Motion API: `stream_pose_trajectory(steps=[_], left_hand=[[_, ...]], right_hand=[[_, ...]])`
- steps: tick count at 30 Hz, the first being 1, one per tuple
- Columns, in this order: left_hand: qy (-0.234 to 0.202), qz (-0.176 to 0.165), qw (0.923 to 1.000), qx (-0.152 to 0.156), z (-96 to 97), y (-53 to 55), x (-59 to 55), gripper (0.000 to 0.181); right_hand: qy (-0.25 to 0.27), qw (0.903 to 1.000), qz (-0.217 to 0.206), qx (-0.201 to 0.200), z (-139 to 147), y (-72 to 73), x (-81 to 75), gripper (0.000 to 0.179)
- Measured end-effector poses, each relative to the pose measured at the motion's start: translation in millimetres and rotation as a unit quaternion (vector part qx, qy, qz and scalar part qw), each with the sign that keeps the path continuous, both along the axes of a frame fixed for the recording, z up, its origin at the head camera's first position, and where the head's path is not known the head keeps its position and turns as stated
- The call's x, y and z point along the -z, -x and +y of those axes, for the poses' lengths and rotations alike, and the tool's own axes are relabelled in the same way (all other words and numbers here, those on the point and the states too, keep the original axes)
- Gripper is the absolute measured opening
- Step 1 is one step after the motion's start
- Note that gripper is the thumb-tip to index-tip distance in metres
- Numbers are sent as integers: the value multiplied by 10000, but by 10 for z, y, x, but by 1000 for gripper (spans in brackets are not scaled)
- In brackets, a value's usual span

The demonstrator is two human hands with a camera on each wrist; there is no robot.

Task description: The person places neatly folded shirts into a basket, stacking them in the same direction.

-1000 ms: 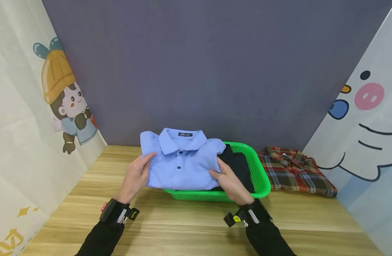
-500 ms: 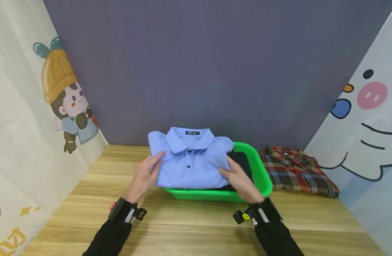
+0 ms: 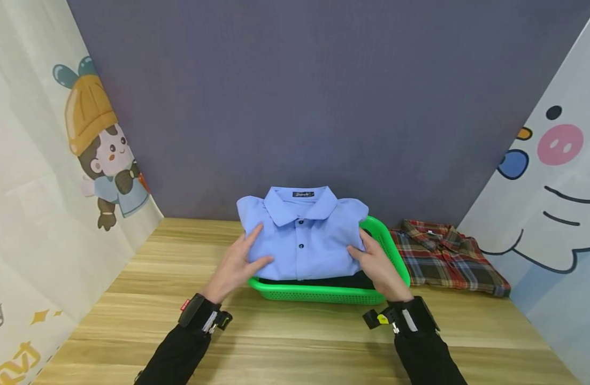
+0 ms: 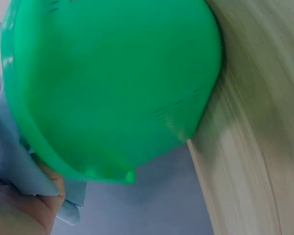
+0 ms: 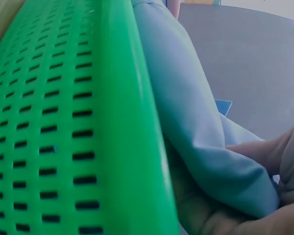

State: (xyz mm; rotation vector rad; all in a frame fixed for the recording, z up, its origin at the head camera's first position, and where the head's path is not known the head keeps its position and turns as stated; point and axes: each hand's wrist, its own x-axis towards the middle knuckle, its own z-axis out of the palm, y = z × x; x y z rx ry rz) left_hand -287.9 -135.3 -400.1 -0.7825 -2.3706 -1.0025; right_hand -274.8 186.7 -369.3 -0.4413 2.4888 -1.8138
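Observation:
A folded light blue collared shirt (image 3: 301, 235) with dark buttons lies over the green plastic basket (image 3: 319, 294) in the head view. My left hand (image 3: 237, 267) grips its left side, thumb on top and fingers partly under the cloth. On the other side my right hand (image 3: 378, 264) holds the right edge between thumb and fingers. The right wrist view shows the shirt's fold (image 5: 201, 122) hanging close over the basket rim (image 5: 137, 122), fingers beneath it. Dark cloth (image 3: 343, 282) shows inside the basket under the shirt.
A folded plaid shirt (image 3: 449, 259) lies on the wooden table (image 3: 295, 342) to the right of the basket. A grey panel (image 3: 323, 107) rises behind the table. Printed cloth walls (image 3: 530, 214) stand at both sides.
Both hands have carried the blue shirt to the right, so it covers more of the basket and the dark cloth. The basket and plaid shirt have stayed in place.

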Motion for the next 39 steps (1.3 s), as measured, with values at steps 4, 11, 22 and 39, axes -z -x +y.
stream_pose_trajectory(steps=[4, 11, 22, 39], left_hand=[[180, -355, 9992, -8, 55, -5, 21, 83], [470, -679, 9965, -107, 147, 19, 20, 83], [1036, -985, 9896, -179, 313, 79, 2, 86], [1910, -1517, 9695, -258, 417, 95, -10, 88]], right_hand=[[-74, 10000, -35, -25, 71, -4, 37, 59], [-138, 9999, 8, -23, 172, 17, 67, 60], [-276, 9995, -150, -79, 327, 48, 35, 62], [-851, 9954, -405, -192, 462, 92, 78, 64]])
